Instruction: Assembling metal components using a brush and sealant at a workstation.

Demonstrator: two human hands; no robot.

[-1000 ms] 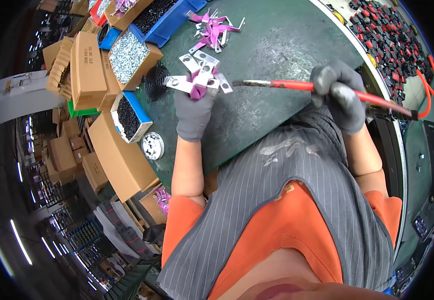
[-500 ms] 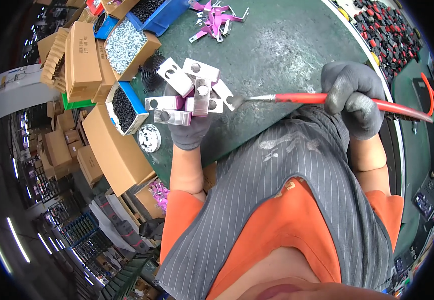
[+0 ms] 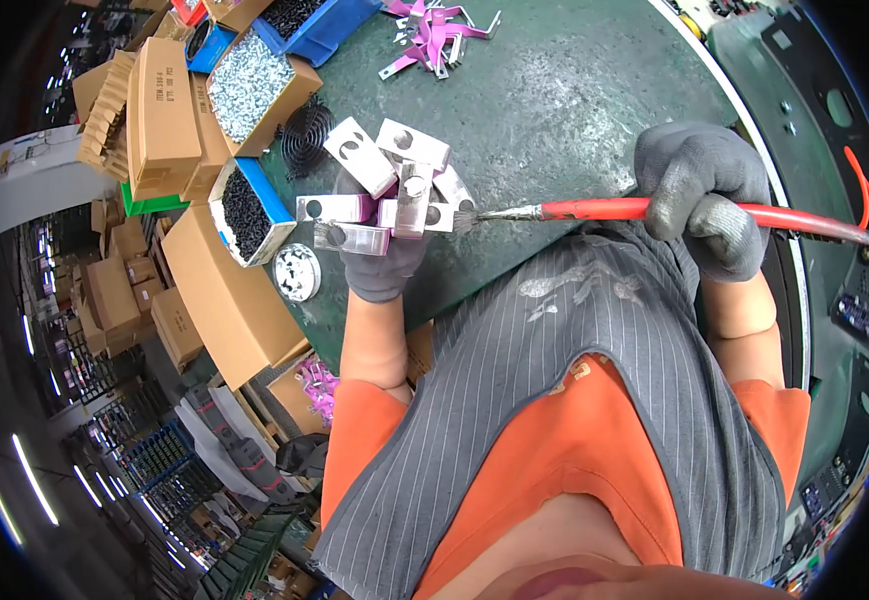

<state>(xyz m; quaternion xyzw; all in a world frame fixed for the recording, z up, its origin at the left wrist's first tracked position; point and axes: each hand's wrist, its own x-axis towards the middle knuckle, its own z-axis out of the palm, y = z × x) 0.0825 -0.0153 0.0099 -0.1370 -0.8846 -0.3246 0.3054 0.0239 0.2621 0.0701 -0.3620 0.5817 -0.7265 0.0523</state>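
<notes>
Brushing step in hand, by the look of it: left hand [image 3: 382, 262], gloved grey, clamped round a fanned bunch of metal brackets [image 3: 386, 190] held up over the near edge of the green table [image 3: 574, 90]; right hand [image 3: 702, 195], also gloved, closed tight on the red handle of a paintbrush [image 3: 654, 210], bristles touching the rightmost bracket of the bunch. Next move probably calls for a steady drag of the bristles across each bracket face in turn, with the bunch turned in the grip to expose untouched sides. Brackets: bright silver, flat bent strips, each with a round hole, splayed in several directions. Beyond the bunch, on the far part of the table, a loose pile of pink-filmed brackets [image 3: 432, 28]; left of the bunch, a box of silver screws [image 3: 249, 85] and a blue bin of black screws [image 3: 247, 208], with a round black fan grille [image 3: 302, 135] between.
</notes>
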